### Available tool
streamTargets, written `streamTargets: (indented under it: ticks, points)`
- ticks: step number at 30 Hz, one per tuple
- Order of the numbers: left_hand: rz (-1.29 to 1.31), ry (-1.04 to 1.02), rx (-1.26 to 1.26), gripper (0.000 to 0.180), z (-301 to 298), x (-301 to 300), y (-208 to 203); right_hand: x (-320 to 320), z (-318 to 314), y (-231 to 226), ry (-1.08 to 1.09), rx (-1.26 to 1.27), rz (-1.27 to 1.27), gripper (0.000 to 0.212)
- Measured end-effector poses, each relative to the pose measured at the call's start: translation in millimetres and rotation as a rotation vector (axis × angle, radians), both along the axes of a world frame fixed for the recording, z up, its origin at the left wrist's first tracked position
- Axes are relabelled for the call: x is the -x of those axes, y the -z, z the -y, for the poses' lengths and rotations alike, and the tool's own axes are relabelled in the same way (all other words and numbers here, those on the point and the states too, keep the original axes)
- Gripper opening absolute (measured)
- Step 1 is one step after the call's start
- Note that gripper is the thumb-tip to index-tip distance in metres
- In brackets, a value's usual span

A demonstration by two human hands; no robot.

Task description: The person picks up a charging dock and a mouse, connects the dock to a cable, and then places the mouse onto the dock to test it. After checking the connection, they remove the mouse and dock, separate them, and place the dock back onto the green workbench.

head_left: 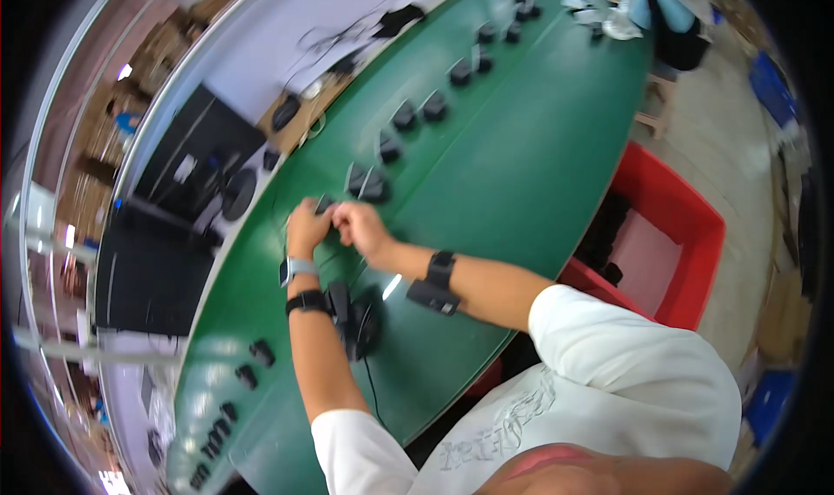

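Observation:
My two hands meet over the green table, near its far left edge. My left hand (306, 228) is closed round a small dark piece (324, 205), whose kind I cannot make out. Fingers curled, my right hand (363, 232) comes up against the same spot from the right; what its fingertips pinch, if anything, is hidden. Just beyond them sits a pair of black blocks (372, 187) with pale edges. Beside my left forearm stands a black corded device (354, 321).
More black blocks (434, 107) run in a line along the green table (495, 161). Several smaller black pieces (261, 353) lie at the near left. Dark monitors (152, 269) stand left. A red bin (686, 252) holding dark items sits right; another person (665, 13) is at the far end.

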State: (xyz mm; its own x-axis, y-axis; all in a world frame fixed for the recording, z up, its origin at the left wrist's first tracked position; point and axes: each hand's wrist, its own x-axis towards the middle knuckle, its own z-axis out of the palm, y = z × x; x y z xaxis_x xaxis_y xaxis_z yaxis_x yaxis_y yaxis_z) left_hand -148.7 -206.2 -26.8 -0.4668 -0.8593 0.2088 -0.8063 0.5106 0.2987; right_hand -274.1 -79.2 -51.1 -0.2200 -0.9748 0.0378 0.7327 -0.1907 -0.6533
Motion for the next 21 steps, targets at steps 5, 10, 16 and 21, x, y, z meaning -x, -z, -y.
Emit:
streamTargets:
  ticks: [5, 10, 16, 21]
  points:
    - [-0.138, -0.14, -0.083, 0.046, 3.1, -8.7, 7.2, -8.0, 5.0, 3.5, 0.256, 0.15, -0.349, 0.025]
    - [-1.279, -0.097, -0.719, 0.042, -91.9, -12.4, -39.4, 9.1, -7.5, 1.5, 0.119, 0.067, -0.558, 0.019]
    - [-1.289, -0.032, -0.572, 0.047, -151.8, -66.9, -19.6, -5.5, -24.8, -10.4, -0.003, 0.299, -0.793, 0.016]
    - [-1.377, 0.006, -0.533, 0.043, -166.9, -87.4, -5.6, -9.6, -37.9, -17.0, -0.169, 0.316, -0.819, 0.014]
